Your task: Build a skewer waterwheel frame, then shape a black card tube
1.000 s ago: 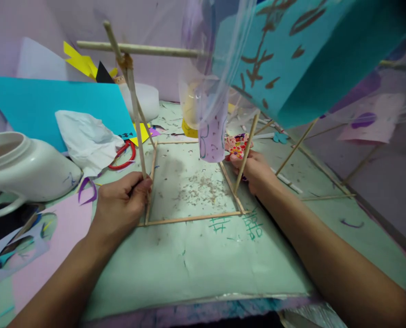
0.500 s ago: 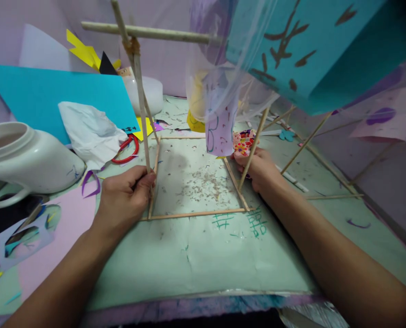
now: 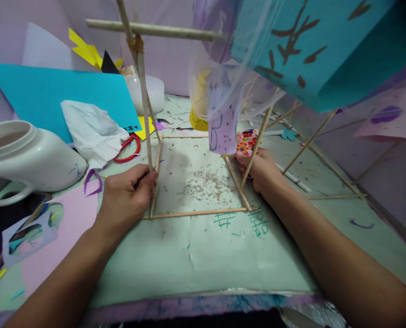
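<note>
A frame of thin wooden sticks stands on the table, with a rectangular base and slanted legs tied at the top left. My left hand is closed round its left leg, low down near the base. On the right side, my right hand is closed at the right base stick, just behind the slanted right leg; some of its fingertips are hidden. Flower-patterned paper shows just beyond those fingers. Hanging from the crossbar are clear plastic cups, a lilac paper strip and a large blue paper piece.
At left lie a white jug, crumpled tissue, red-handled scissors, blue card and pink paper. Another stick structure stands at right. Small shavings are scattered inside the base.
The whole scene sits slightly further right in view. Both hands keep the same places on the stick frame.
</note>
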Available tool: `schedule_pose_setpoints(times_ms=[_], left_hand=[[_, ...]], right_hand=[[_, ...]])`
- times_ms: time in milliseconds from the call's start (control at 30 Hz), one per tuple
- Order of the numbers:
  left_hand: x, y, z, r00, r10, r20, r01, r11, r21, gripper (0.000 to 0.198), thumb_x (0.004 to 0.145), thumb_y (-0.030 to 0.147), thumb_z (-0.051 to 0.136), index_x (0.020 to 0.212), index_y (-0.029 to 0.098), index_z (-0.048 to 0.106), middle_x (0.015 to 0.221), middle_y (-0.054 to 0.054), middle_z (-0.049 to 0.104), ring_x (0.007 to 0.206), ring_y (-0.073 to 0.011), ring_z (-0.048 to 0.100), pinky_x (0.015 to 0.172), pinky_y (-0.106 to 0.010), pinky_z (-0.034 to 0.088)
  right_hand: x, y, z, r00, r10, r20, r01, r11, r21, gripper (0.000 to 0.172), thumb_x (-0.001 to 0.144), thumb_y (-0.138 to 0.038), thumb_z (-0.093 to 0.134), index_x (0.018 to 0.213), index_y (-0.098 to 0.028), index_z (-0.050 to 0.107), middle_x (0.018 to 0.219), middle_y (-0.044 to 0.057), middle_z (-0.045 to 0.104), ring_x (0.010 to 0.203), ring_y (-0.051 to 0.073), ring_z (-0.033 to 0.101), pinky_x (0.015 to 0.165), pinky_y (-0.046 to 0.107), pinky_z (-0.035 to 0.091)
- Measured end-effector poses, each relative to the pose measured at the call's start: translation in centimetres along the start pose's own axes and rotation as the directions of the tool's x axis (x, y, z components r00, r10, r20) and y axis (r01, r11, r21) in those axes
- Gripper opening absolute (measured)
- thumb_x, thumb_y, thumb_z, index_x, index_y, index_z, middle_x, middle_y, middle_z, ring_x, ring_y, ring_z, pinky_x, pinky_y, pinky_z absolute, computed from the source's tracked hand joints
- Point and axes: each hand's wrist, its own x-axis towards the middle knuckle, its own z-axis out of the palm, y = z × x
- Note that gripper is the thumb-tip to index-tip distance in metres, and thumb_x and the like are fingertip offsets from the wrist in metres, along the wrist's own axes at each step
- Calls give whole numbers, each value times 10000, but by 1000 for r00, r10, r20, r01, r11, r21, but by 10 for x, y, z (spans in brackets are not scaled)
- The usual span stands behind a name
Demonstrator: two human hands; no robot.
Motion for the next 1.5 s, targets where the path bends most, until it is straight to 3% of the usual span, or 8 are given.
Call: schedule_pose_setpoints(times_ms=[400, 767, 967, 1100, 1167, 1267, 1367, 1500], left_hand=[[0, 2, 0, 1000, -1, -9, 1, 1000, 5, 236, 788, 292, 481, 583, 188, 534, 490, 51, 488, 471, -77, 438, 473, -205, 338], [0, -1, 0, 1000, 3, -14, -4, 1000, -5, 205, 801, 265, 503, 621, 184, 558, 495, 75, 527, 465, -52, 468, 462, -162, 339], [1, -6, 2, 999, 10, -36, -11, 1000, -10, 170, 798, 286, 515, 665, 204, 584, 531, 75, 564, 485, -60, 491, 458, -152, 356], [0, -3, 2, 999, -13, -35, 12, 1000, -23, 167, 799, 291, 507, 674, 203, 575, 532, 65, 556, 487, -72, 500, 451, -164, 359], [0, -1, 0, 999, -31, -18, 31, 999, -15, 161, 798, 285, 511, 676, 199, 572, 537, 59, 556, 492, -77, 502, 461, -173, 364], [0, 1, -1, 999, -31, 28, 32, 999, -22, 165, 807, 281, 502, 685, 193, 569, 556, 49, 568, 512, -86, 516, 498, -186, 384], [1, 0, -2, 1000, -12, 29, 14, 999, -49, 165, 803, 271, 492, 679, 189, 564, 541, 45, 551, 494, -87, 506, 486, -196, 375], [1, -2, -1, 999, -6, 34, 8, 998, -60, 182, 800, 281, 490, 660, 186, 556, 536, 39, 536, 493, -89, 486, 485, -203, 363]], right_hand=[[-2, -2, 1, 997, 52, -55, -51, 998, 25, 99, 689, -199, 583, 766, -151, 545, 624, -19, 533, 475, 64, 379, 441, 209, 301], [4, 0, 3, 996, 54, -73, -53, 998, 16, 109, 674, -209, 601, 774, -187, 564, 686, -14, 589, 577, 112, 503, 494, 214, 397], [2, -5, 2, 994, 85, -65, -85, 996, -3, 91, 683, -243, 566, 754, -189, 555, 584, -14, 536, 517, 139, 479, 486, 260, 398], [-5, -2, -4, 995, -70, -77, 68, 997, -29, 188, 671, -258, 568, 847, -191, 570, 693, 3, 599, 613, 159, 534, 591, 283, 433], [-12, -1, -10, 980, -180, -84, 173, 981, -86, 214, 673, -270, 572, 873, -193, 573, 734, 10, 613, 670, 166, 549, 616, 279, 435], [-34, -6, -25, 964, -243, -112, 218, 956, -198, 214, 674, -287, 586, 864, -189, 581, 771, 33, 618, 727, 189, 551, 609, 289, 431], [-72, -14, -47, 962, -239, -128, 194, 937, -290, 226, 682, -338, 590, 875, -221, 597, 795, 56, 621, 772, 241, 568, 602, 337, 437], [-135, -20, -68, 952, -208, -223, 104, 909, -404, 207, 736, -484, 543, 930, -425, 586, 631, 59, 528, 768, 311, 579, 471, 393, 419]])
